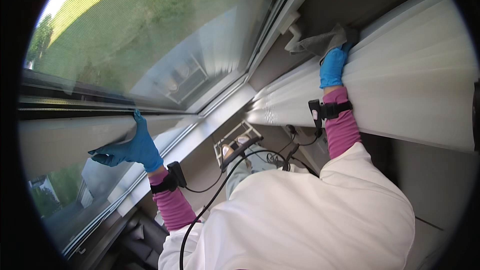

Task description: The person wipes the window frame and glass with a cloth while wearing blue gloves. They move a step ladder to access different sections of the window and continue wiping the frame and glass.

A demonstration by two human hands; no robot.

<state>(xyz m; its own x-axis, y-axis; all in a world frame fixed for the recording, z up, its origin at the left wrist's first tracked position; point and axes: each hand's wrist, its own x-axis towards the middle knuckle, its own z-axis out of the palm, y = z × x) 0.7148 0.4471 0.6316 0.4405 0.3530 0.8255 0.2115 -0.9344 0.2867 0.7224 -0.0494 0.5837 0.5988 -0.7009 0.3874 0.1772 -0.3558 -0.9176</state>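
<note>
My left hand (129, 150), in a blue glove, rests against the white frame (67, 135) of the window with thumb and fingers spread. The thumb tip meets the dark edge under the large glass pane (157, 37). I see nothing held in that hand. My right hand (333, 63), also gloved in blue, reaches up at the right with a grey cloth (322, 41) in its grip. Part of the cloth lies beside a white bracket (292, 30) near the window's upper corner. The right wrist is against a white sheer curtain (405, 67); its fingertips are partly hidden and blurred.
Below me, my feet stand on a step ladder (243, 125) with a dark top rail. A black cable (210, 202) loops across my body, and thinner cords hang near the ladder. Dark upholstered seating (140, 238) is at the lower left, under the sill.
</note>
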